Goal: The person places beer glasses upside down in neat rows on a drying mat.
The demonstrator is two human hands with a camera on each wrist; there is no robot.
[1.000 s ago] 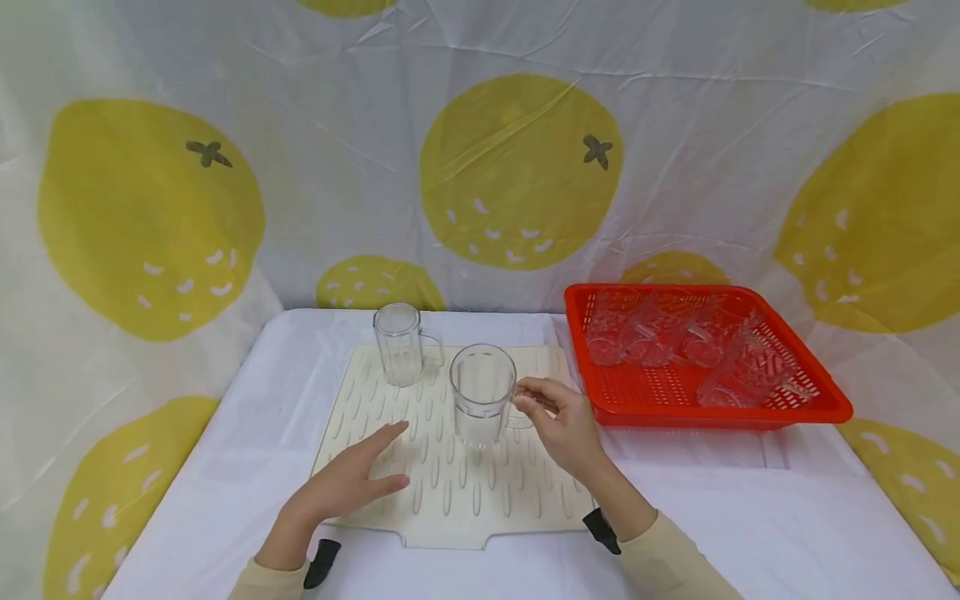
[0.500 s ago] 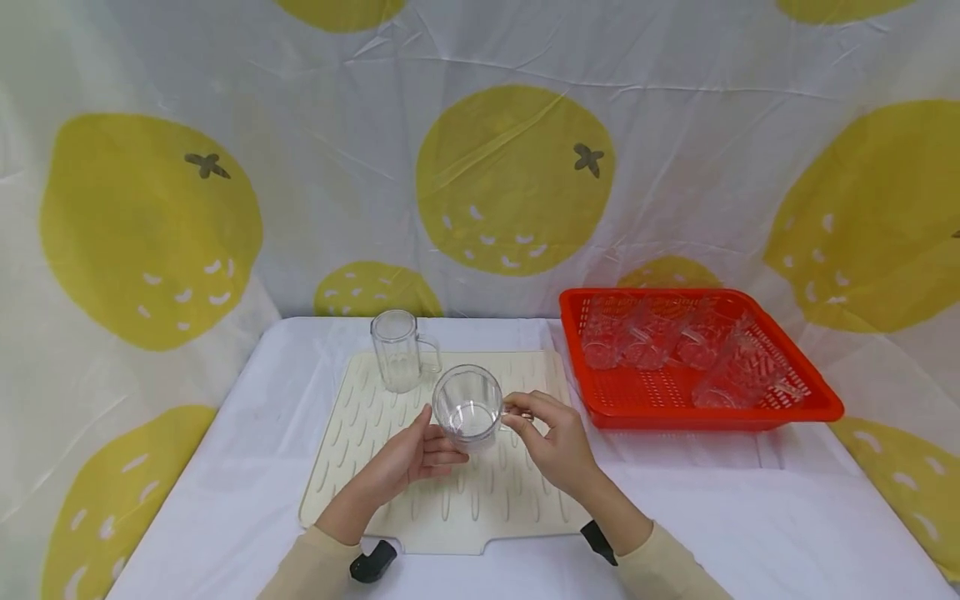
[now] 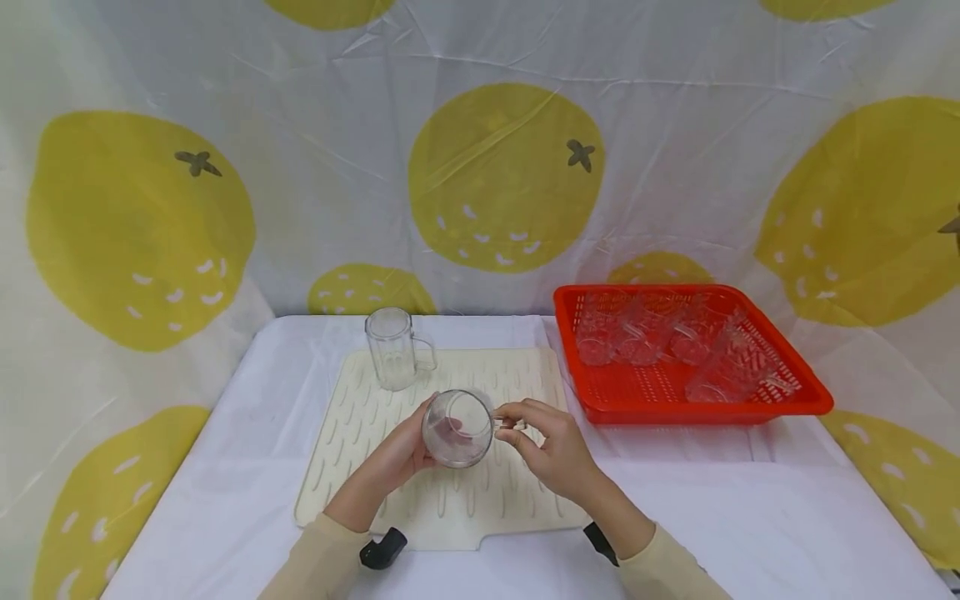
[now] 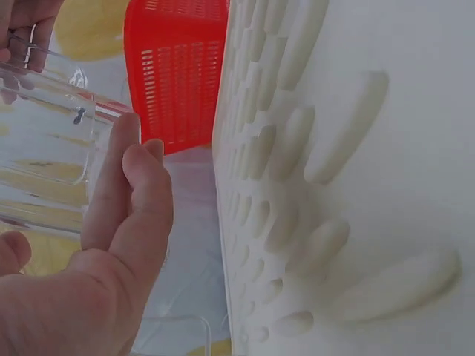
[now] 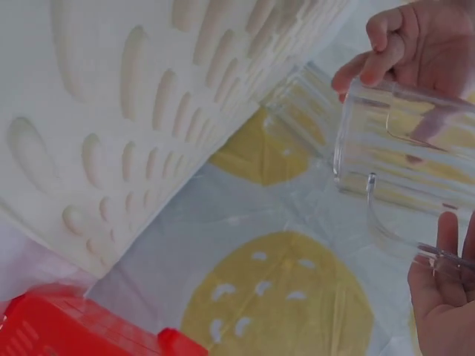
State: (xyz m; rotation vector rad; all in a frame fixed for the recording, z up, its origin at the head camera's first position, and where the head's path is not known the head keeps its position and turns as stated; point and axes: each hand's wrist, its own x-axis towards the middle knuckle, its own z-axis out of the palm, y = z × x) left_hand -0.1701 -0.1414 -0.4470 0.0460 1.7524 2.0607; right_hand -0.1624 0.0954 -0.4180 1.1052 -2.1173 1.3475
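Observation:
A clear glass mug is held above the cream drying mat, its mouth tilted toward the head camera. My right hand pinches its handle, which points right. Around the mug's left side and base lie the thumb and bent fingers of my left hand; in the left wrist view the fingers press against the base. The right wrist view shows the mug's handle between the right fingertips. A second glass mug stands upright on the mat's far left part, handle to the right.
A red plastic basket stands right of the mat, with several glass mugs lying in it. The mat rests on a white tablecloth. Behind the table hangs a white curtain with yellow fruit prints.
My left hand has come in from the left and taken hold of the mug's base and side. The mug has been lifted from the mat, tilted toward the head camera and brought slightly nearer and left.

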